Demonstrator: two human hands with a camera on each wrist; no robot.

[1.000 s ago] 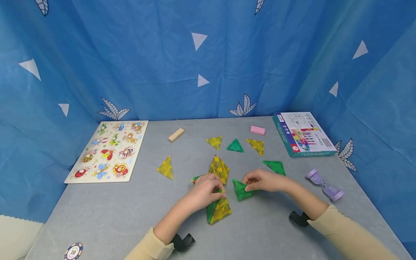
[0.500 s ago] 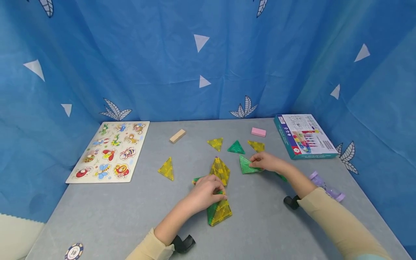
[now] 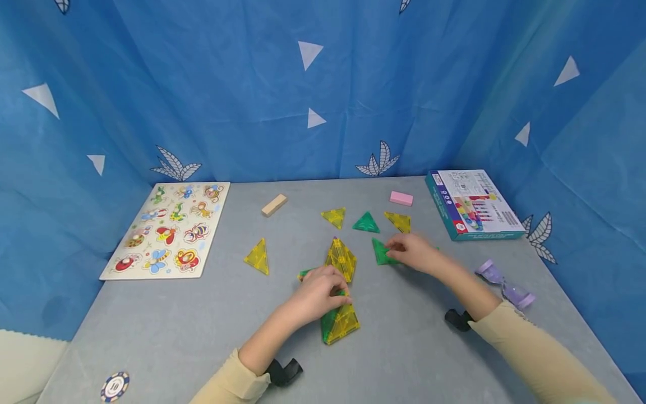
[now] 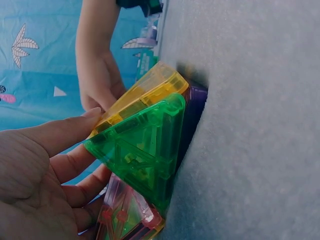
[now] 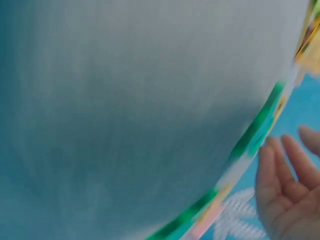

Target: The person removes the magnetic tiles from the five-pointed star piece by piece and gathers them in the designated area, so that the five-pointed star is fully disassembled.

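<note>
Right hand [image 3: 413, 252] sits farther back than second ago. Green piece [image 3: 381, 252] partly under it, earlier beside yellow-and-green structure [image 3: 341, 324], now well apart, nearer green triangle [image 3: 367, 223] and yellow triangle [image 3: 399, 221] behind.

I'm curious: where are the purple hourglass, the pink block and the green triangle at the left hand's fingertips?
Purple hourglass [image 3: 504, 284]: head view, its narrow waist.
Pink block [image 3: 401, 197]: head view, its top face.
Green triangle [image 4: 143, 150]: left wrist view, middle of the side facing the camera.

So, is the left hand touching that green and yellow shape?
Touching. In the left wrist view, the left hand pinches the tip of the green and yellow shape between thumb and finger.
</note>
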